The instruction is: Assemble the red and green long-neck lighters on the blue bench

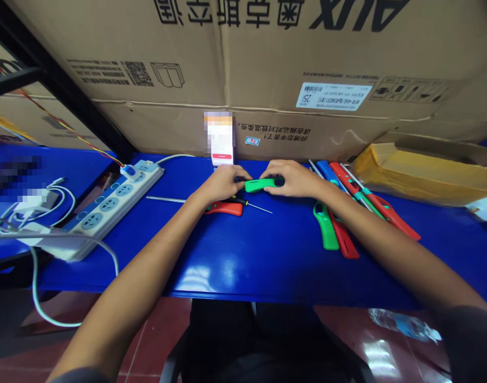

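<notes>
A green long-nosed utility lighter (256, 185) is held just above the blue table, in front of the phone. My right hand (293, 178) grips its right part between thumb and fingers, covering that end. At the other end, the curled fingertips of my left hand (223, 182) pinch the lighter. Beneath my left wrist lies a red utility lighter (229, 208), its metal barrel pointing left. A thin screwdriver (259, 207) with a dark and yellow handle rests beside it. Under my right forearm are another green lighter (326, 229) and a red one (347, 243).
Several more lighters (399, 215) lie to the right, by an open yellowish carton (427, 170). A lit phone (221, 141) leans against the large cardboard box (263, 58) behind. On the left sit a power strip (111, 205) and white cables (64, 194). The table's front edge (243, 297) is near my lap.
</notes>
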The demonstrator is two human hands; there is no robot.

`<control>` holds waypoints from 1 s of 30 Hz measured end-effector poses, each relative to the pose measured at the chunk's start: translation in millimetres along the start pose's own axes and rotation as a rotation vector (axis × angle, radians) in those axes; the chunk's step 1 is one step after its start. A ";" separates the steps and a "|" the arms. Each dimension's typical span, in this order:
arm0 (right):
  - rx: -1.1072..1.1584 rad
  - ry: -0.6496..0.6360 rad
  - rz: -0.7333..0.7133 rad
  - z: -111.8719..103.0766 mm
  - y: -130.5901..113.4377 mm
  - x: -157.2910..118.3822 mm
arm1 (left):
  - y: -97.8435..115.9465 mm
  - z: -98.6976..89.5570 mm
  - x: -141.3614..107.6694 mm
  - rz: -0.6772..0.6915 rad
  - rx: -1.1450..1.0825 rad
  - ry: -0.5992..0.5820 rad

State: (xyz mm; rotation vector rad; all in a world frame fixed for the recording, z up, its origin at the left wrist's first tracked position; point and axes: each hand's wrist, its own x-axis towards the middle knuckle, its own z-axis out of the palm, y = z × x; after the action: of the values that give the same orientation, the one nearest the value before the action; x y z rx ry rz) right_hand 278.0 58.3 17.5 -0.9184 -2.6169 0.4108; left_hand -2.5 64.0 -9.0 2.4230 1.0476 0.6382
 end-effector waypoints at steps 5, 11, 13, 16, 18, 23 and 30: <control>0.066 0.065 0.018 0.8 4.6 -2.0 | -2.6 0.2 -0.6 -0.038 -0.054 0.034; 0.052 0.137 0.022 -12.5 0.9 -1.0 | 4.9 -16.3 -3.9 0.007 -0.104 0.094; 0.037 0.152 0.022 -14.1 -3.3 1.6 | 13.7 -23.4 -5.4 0.097 -0.108 0.089; 0.022 0.161 0.042 -10.2 -12.5 6.3 | 25.3 -29.6 -6.0 0.190 0.017 0.071; 0.019 0.171 0.058 -5.6 -18.2 9.0 | 26.5 -31.3 -5.9 0.203 0.081 0.038; 0.071 0.223 0.092 -1.5 -18.0 10.2 | 7.1 -38.2 -8.7 0.140 0.104 0.057; 0.208 0.097 0.161 -0.3 4.9 7.0 | -13.4 -51.4 -16.2 -0.018 0.073 0.039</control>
State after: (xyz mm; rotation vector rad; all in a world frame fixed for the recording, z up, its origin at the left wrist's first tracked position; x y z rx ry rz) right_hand 275.6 66.5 17.5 -1.0528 -2.3680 0.6498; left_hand -48.7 70.2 21.2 2.4699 1.1258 0.6548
